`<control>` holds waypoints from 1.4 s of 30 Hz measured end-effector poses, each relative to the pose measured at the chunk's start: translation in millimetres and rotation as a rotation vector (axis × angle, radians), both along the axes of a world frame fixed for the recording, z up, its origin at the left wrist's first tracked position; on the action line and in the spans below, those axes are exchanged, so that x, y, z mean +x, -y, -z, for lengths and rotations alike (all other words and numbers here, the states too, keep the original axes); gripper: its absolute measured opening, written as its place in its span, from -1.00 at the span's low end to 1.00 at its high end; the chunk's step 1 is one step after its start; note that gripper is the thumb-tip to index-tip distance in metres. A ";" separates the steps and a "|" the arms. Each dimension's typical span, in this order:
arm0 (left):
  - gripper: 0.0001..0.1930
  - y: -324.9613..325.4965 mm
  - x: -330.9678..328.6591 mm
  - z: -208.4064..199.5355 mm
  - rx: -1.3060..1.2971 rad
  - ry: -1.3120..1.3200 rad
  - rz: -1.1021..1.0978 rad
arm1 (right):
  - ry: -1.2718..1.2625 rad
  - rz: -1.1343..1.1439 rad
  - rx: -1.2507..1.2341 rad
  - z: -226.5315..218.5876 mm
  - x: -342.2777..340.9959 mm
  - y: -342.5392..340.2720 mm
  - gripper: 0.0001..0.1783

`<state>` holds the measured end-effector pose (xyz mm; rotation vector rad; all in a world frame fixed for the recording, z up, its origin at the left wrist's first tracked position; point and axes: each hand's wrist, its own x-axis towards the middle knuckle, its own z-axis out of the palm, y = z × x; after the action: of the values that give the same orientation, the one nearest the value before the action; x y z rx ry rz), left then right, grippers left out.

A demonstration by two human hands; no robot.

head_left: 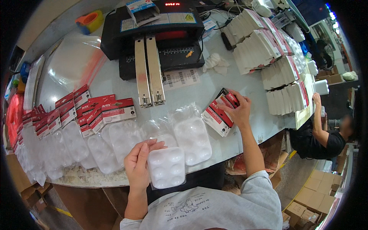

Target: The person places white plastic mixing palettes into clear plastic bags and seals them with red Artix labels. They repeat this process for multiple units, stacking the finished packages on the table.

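Observation:
At the table's front edge, my left hand (138,163) is closed on the edge of a clear bag with a white paint palette (167,168) in it, its round wells showing. Farther right, my right hand (238,109) grips a small stack of red, white and black header cards (218,118) by its upper right side. Between my hands, a second bagged white palette (193,142) lies flat on the table. Spread to the left are several bagged palettes (100,155) topped with red and white header cards (119,110).
A black machine (153,25) with two metal rails (149,73) stands at the back. Tall stacks of folded cards (264,50) fill the right side. Clear bags (74,57) and a tape roll (90,22) lie back left. Another person (320,134) works at the far right.

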<state>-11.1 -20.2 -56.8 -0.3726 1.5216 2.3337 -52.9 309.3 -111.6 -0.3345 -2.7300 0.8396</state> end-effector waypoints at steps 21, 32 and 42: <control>-0.80 -6.2 23.7 -33.7 -0.336 -0.217 0.229 | 0.190 -0.583 -0.523 -115.4 19.1 120.0 -0.65; -0.84 -4.1 23.9 -22.7 -0.430 -0.140 0.229 | 0.087 -0.532 -0.441 -102.8 31.3 134.4 -0.76; -0.85 -8.2 25.9 -21.0 -0.342 -0.225 0.207 | 0.048 -0.478 -0.429 -106.5 26.2 129.1 -0.81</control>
<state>14.8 -11.9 -35.8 -0.0260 1.9700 2.0106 -26.7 180.2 -5.1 0.2399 -2.6880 1.5641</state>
